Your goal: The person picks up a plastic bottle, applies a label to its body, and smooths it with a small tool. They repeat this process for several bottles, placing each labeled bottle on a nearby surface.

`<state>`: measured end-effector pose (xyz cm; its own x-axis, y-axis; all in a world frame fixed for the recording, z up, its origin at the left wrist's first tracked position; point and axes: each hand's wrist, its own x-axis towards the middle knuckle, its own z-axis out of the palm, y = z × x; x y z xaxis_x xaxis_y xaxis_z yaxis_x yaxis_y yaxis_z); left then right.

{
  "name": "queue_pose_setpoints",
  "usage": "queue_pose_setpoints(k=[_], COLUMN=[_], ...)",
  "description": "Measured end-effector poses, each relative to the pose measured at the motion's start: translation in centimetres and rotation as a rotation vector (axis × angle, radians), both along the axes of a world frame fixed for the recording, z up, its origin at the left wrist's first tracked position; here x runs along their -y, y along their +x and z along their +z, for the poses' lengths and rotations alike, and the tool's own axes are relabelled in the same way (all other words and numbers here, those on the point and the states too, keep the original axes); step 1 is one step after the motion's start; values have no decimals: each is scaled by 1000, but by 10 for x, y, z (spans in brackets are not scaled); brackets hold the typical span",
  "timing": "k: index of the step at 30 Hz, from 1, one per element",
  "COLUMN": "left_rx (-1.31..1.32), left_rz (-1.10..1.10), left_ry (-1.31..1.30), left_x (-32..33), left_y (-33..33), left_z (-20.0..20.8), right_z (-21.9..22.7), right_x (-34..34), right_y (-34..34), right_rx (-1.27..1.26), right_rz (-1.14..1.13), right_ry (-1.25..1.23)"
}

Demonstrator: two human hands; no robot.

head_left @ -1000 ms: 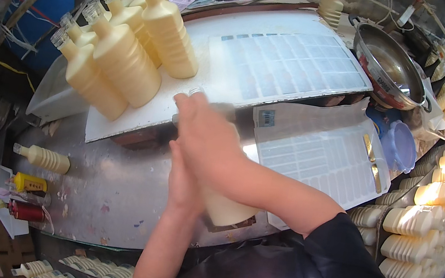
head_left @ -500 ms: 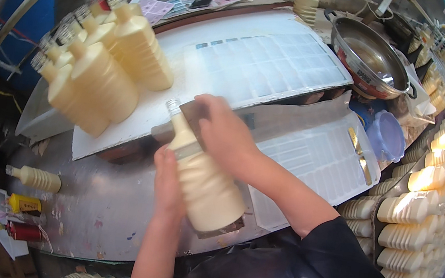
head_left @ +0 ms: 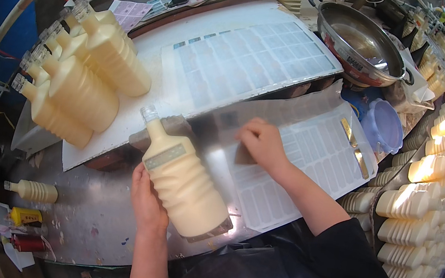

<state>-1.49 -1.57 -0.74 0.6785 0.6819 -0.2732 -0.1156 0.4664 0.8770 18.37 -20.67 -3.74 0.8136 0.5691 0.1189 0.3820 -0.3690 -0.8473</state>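
Bottle [head_left: 186,186], cream and ribbed, lies tilted over the metal table [head_left: 91,208], base toward the near edge and clear neck pointing to the near edge of the white board [head_left: 108,136]. Across its shoulder sits a grey label [head_left: 167,158], its marks too small to read. Left hand [head_left: 149,203] lies along the bottle's left side, fingers touching it; whether they close round underneath, I cannot tell. Right hand [head_left: 264,148], apart from the bottle, pinches a thin brown scraper [head_left: 244,155] over the near sheet [head_left: 309,172].

For good work on the label, I'd brace the bottle so it cannot roll, hold the scraper nearly flat, and stroke from the label's middle outward with even pressure, so that no bubble or lifted corner stays.

The near sheet, along the board's near edge, shows rows of pale strips, any print illegible; a brass strip [head_left: 354,148] lies by its right edge. On the board, the far sheet [head_left: 250,68] carries pale panels, with small dark patches toward its far left corner. More bottles [head_left: 83,89] stand at the board's left end, no labels readable. Beyond its right end, the pan [head_left: 363,42] bears dark lettering on its outer wall. At the table's left edge, a yellow pack [head_left: 26,217] has dark print.
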Motion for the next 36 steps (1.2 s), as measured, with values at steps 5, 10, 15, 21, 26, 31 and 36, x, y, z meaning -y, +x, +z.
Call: queue_pose_setpoints(k=[5,10,15,21,26,31,36], left_rx=[2,-138,-127,-91,-86,-98,-67], left_rz=[86,149,16,17,22,25,30], left_ry=[44,331,532,631,578,521,565], left_x=[8,34,66,70,74,76,70], left_y=[-16,-43,-60,-62,-63,-72,-81], left_z=[1,7,-7,-19,-15,-14,-28], right_z=[-6,7,1,4,4,13,-11], right_x=[-19,-4,86,151,141,153,171], right_y=[-13,-29,-73,-118,-136,-164,-157], right_rx=[389,115,400,480,378,345,655], right_rz=[107,145,297,417,208,366,366], right_ry=[-402,-681,-775,-615,-653,-709,-522])
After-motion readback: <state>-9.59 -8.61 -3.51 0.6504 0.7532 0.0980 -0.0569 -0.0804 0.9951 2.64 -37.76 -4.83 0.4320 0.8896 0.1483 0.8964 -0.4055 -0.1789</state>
